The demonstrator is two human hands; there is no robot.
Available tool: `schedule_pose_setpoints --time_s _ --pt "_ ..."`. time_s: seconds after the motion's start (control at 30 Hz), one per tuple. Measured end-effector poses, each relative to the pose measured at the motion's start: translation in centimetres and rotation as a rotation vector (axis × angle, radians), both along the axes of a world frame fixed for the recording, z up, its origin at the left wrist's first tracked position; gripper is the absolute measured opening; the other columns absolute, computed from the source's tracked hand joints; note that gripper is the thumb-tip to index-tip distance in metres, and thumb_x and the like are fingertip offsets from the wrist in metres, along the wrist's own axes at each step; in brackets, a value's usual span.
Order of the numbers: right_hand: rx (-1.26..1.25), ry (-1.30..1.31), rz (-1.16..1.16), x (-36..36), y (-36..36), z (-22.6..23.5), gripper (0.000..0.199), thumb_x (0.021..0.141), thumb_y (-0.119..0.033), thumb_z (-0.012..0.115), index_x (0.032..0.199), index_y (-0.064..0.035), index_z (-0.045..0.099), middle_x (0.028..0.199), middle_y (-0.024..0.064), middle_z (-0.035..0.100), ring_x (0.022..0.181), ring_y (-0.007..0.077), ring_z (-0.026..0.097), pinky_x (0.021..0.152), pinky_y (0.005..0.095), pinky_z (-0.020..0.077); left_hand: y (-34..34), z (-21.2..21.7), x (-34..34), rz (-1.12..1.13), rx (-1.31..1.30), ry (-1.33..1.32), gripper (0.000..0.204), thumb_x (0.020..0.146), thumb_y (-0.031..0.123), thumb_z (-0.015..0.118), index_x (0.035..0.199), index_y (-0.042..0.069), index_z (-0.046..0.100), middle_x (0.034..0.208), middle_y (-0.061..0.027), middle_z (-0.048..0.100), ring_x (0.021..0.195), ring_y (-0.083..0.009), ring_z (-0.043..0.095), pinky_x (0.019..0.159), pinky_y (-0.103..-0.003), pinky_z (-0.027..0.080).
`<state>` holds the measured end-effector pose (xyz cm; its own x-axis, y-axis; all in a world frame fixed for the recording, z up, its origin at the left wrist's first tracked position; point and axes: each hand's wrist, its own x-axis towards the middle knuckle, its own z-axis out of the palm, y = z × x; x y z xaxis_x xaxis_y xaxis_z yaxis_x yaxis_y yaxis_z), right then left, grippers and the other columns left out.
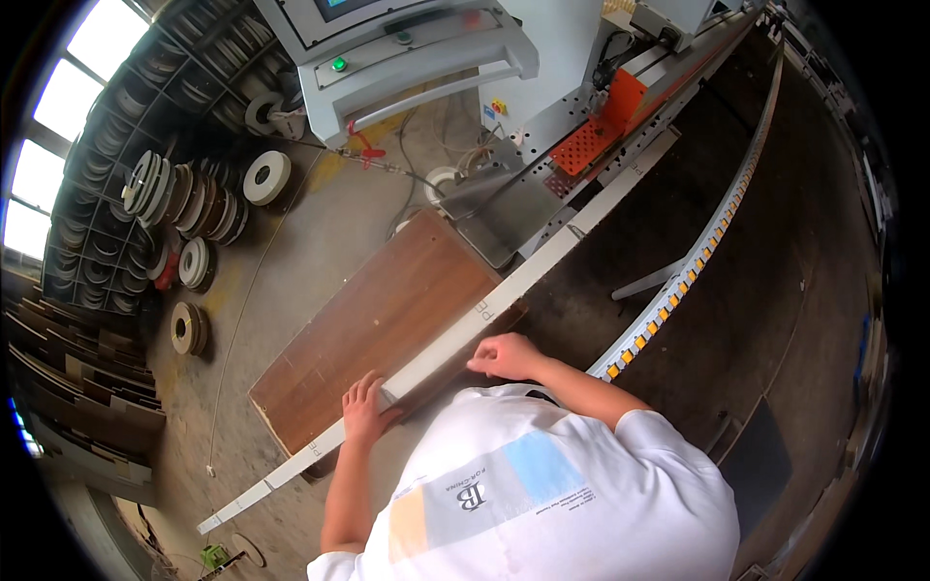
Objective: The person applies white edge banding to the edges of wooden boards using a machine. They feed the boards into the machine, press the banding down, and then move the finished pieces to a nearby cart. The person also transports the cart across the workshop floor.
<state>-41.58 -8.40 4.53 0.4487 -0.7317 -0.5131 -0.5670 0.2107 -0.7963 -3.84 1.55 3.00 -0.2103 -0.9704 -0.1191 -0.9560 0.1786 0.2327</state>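
A long, narrow white-edged strip of board (pixel 441 341) runs diagonally from the lower left up toward the machine, lying across a brown wooden panel (pixel 373 324). My left hand (pixel 365 411) rests on the strip, its fingers stretched out and the thumb apart. Close to the near side of the strip is my right hand (pixel 508 356), its fingers curled closed. Anything inside those fingers is hidden from view.
A grey machine with a control panel (pixel 387 73) and an orange guard (pixel 603 124) stands ahead. To the right curves a rail with yellow rollers (pixel 675 293). Edging-tape rolls (pixel 266 178) stand at left near a rack. A cable (pixel 254 281) crosses the floor.
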Motion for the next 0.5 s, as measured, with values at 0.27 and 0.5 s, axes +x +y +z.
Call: schedule_pose_setpoints --time_s 0.27,0.5 --pt "-1.001 0.439 -0.480 -5.4 -4.8 -3.0 0.049 0.087 -0.035 0.077 0.129 -0.0103 0.068 0.142 0.0102 0.065 0.135 0.0320 0.054 0.115 0.0478 0.0412 1.0 -1.5 2.1 0.014 0.050 0.030 0.076 0.077 0.042 0.088 0.140 0.013 0.057 0.148 -0.0033 0.058 0.138 -0.0304 0.049 0.114 -0.048 0.038" --pt "-0.957 0.584 -0.429 -6.7 -3.9 -5.5 0.049 0.089 -0.039 0.074 0.128 -0.0106 0.068 0.148 0.0088 0.061 0.141 0.0307 0.051 0.117 0.0488 0.0380 0.4 -2.2 0.7 -0.015 -0.071 0.155 0.068 0.078 0.033 0.088 0.136 0.009 0.060 0.131 -0.0112 0.064 0.123 -0.0339 0.057 0.107 -0.048 0.044"
